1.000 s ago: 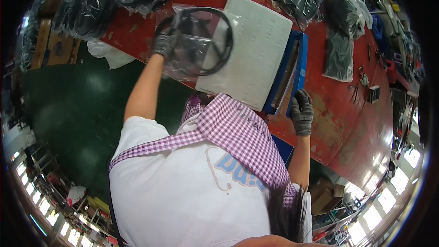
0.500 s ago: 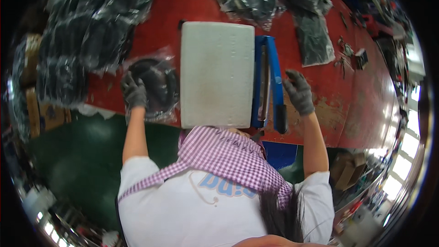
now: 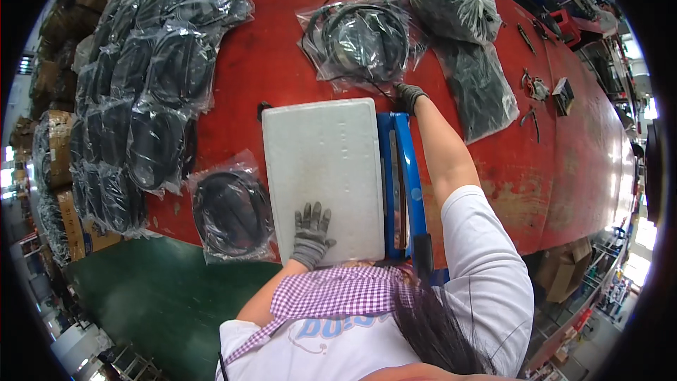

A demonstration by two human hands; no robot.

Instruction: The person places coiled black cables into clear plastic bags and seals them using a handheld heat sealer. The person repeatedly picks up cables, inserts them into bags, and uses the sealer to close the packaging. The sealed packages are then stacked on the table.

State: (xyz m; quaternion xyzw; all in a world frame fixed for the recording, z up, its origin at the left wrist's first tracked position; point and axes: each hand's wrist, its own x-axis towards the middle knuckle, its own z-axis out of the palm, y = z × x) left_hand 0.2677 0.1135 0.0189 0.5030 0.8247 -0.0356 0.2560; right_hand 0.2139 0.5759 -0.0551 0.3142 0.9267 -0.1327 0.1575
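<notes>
My left hand [image 3: 312,233], in a grey glove, lies flat with fingers spread on the white board [image 3: 328,169]. My right arm is stretched forward past the board. At its end my gloved right hand [image 3: 410,98] is curled at the lower right edge of a clear bag holding a coiled black cable [image 3: 365,39]. A thin dark strand runs toward its fingers; what they hold is hidden. Just right of the board stands a blue frame with a lever [image 3: 409,176] and a black handle. Left of the board lies another bagged black coil [image 3: 233,212].
Bagged black coils [image 3: 159,141] are piled along the table's left side. At the back right are a stuffed clear bag [image 3: 455,3] and a flat dark bag [image 3: 479,88]. Pliers [image 3: 530,125] and small tools lie farther right on the red table [image 3: 508,197].
My left hand has left the bagged coil on the left and now rests on the board. My right hand has moved forward from beside the blue lever to the far bagged cable. The view has shifted.
</notes>
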